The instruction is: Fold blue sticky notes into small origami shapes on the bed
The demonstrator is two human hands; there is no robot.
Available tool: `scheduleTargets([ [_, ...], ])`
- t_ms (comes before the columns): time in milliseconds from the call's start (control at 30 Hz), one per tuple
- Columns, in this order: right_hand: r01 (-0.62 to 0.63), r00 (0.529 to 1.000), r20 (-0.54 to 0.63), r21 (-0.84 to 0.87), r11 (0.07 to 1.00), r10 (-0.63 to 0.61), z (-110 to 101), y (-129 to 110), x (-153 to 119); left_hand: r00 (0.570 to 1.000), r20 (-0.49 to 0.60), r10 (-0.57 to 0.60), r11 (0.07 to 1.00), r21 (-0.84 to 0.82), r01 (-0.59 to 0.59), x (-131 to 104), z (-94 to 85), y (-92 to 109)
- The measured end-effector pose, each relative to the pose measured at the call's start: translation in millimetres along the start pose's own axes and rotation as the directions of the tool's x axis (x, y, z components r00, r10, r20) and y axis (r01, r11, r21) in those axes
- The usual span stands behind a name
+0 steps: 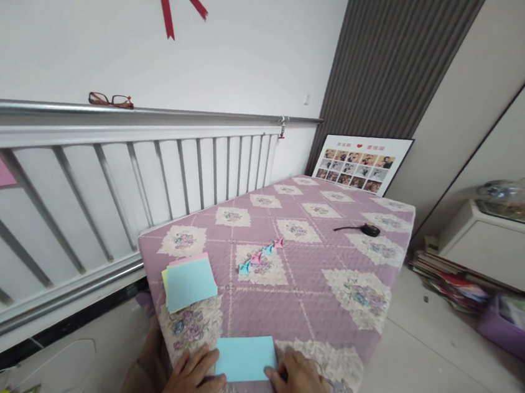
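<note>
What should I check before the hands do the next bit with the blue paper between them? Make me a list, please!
1. Blue paper lying on the tablecloth: ok.
2. Left hand at the paper's left edge: ok, fingers spread.
3. Right hand at the right edge: ok, thumb there.
4. Four little folded papers out of the way: ok, they sit in a row farther up the table.
5. Paper pile lined up neatly: not ok, pink and yellow edges poke out.
6. Blue paper just one layer: cannot tell from here.
</note>
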State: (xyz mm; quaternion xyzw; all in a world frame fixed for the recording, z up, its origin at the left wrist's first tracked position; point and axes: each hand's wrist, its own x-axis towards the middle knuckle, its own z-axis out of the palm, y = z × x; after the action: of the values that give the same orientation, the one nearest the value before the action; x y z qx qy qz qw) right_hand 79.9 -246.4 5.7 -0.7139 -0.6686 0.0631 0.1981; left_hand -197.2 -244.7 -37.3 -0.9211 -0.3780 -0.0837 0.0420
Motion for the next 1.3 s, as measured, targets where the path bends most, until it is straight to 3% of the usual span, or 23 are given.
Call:
scheduleTargets([
  [133,-0.037,0.996,-0.088,-0.055,0.998,0.032,-11.7,30.6,5.6,0.997,0.046,-0.057,0.996,-0.061,0.06,2.7,-8.1,5.1],
  [267,-0.013,0.978,-0.211,-0.054,0.998,0.001,-9.8,20.3,1.6,0.994,0.063,-0.094,0.99,-0.101,0.1,6.7,-18.3,10.4],
  [300,0.038,0.975,-0.218,-0.042,0.998,-0.047,-4.3,9.5,-2.1,0.994,0.058,-0.096,0.99,-0.102,0.102,7.4,-20.2,11.4],
  [333,0.179,0.958,-0.228,0.001,0.984,-0.174,3.4,-3.6,-6.7,0.994,0.051,-0.094,0.99,-0.1,0.099,8.0,-21.6,12.3],
  [400,0.444,0.88,-0.231,0.093,0.891,-0.415,23.3,-31.6,-16.9,0.996,0.029,-0.09,0.992,-0.087,0.092,8.3,-22.9,13.5],
  [467,0.535,0.835,-0.223,0.121,0.836,-0.502,43.4,-53.0,-25.8,0.997,-0.003,-0.076,0.995,-0.063,0.075,6.7,-22.4,13.2],
  [600,0.508,0.848,-0.242,0.119,0.853,-0.471,61.5,-56.0,-31.0,0.994,-0.105,-0.042,0.999,0.003,0.042,-4.3,-18.2,6.2],
  [767,0.439,0.889,-0.2,0.116,0.891,-0.412,49.9,-35.1,-25.7,0.973,-0.212,-0.096,0.995,-0.03,0.092,-13.2,-17.4,3.4],
  [867,0.417,0.902,-0.175,0.119,0.901,-0.394,44.0,-36.9,-25.7,0.949,-0.233,-0.215,0.975,-0.116,0.192,-0.7,-19.1,14.8],
  [933,0.414,0.904,-0.17,0.133,0.9,-0.391,42.3,-39.8,-26.6,0.942,-0.245,-0.231,0.968,-0.158,0.197,12.8,-18.4,23.7],
  [1100,0.421,0.902,-0.181,0.172,0.891,-0.391,41.2,-39.6,-28.0,0.962,-0.204,-0.183,0.976,-0.157,0.152,37.8,-10.0,31.2],
  [1300,0.411,0.901,-0.2,0.116,0.904,-0.384,40.6,-40.3,-30.4,0.959,-0.21,-0.188,0.979,-0.115,0.166,38.9,-14.4,31.1],
])
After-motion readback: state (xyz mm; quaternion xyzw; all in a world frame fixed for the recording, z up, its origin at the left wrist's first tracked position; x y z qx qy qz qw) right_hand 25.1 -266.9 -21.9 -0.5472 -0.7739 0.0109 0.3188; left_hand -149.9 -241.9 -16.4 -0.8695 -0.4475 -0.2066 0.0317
